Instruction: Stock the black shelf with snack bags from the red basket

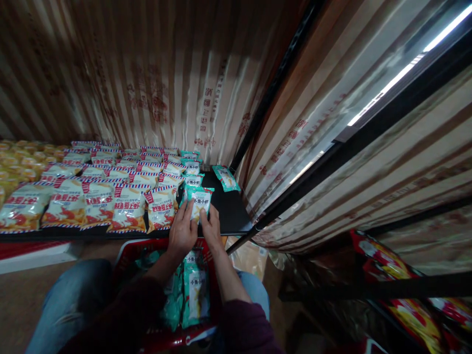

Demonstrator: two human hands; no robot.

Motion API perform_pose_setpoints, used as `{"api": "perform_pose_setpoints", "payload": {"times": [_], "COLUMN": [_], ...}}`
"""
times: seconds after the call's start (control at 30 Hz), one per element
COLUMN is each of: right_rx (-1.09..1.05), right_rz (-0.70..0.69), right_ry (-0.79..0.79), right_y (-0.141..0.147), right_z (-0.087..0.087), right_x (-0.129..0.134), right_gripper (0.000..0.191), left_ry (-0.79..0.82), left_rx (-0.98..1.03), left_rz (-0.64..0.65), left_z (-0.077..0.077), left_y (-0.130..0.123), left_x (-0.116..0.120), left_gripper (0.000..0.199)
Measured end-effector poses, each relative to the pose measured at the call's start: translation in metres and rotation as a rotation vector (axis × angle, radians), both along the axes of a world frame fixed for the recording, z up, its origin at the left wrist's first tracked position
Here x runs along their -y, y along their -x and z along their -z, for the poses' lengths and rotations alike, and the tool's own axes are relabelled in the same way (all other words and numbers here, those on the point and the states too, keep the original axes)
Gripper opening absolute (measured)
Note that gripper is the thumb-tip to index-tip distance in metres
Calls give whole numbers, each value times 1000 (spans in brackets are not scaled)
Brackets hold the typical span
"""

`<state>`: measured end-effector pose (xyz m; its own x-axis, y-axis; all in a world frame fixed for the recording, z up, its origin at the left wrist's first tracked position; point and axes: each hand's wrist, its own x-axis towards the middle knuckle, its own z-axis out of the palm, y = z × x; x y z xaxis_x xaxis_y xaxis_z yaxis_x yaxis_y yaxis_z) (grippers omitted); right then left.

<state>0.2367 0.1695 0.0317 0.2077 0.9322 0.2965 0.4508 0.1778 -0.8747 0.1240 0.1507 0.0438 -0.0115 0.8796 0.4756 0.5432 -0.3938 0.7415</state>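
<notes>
Both my hands hold one green-and-white snack bag (201,200) upright at the front edge of the black shelf (236,211). My left hand (183,230) grips its left side, and my right hand (211,223) presses its lower right side. Behind it, several similar green bags (192,168) stand in a row. Another green bag (225,178) lies by itself at the shelf's right rear. Below my forearms, a red basket (127,250) between my knees holds more green bags (196,290).
Rows of white-and-red snack bags (127,206) fill the shelf to the left, with yellow packages (22,160) beyond. A slanting black post (275,93) rises at the shelf's right end. Pleated curtains (165,73) hang behind. Red and yellow bags (387,260) lie at the lower right.
</notes>
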Motion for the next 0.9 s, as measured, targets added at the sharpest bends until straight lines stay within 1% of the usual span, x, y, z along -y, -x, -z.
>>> {"api": "perform_pose_setpoints", "payload": {"times": [0.2,0.4,0.53,0.67,0.8,0.9], "right_rx": [35,45,49,49,44,45], "right_rz": [9,12,-12,-28,-39,-45], "right_ry": [-9,26,43,85,162,179], "right_y": [3,4,5,4,4,4], "right_z": [8,13,11,7,1,-4], "right_x": [-16,-21,-23,-25,-23,-22], "right_gripper": [44,45,46,46,53,58], "left_ry": [9,26,35,-2,-55,-86], "left_rx": [-34,-56,-26,-36,-84,-103], "left_rz": [-19,-36,-26,-51,-74,-94], "left_z": [9,18,21,23,27,31], "left_y": [1,-4,-7,-10,-13,-14], "left_x": [-14,-21,-25,-25,-23,-22], "left_gripper": [58,60,60,61,60,58]}}
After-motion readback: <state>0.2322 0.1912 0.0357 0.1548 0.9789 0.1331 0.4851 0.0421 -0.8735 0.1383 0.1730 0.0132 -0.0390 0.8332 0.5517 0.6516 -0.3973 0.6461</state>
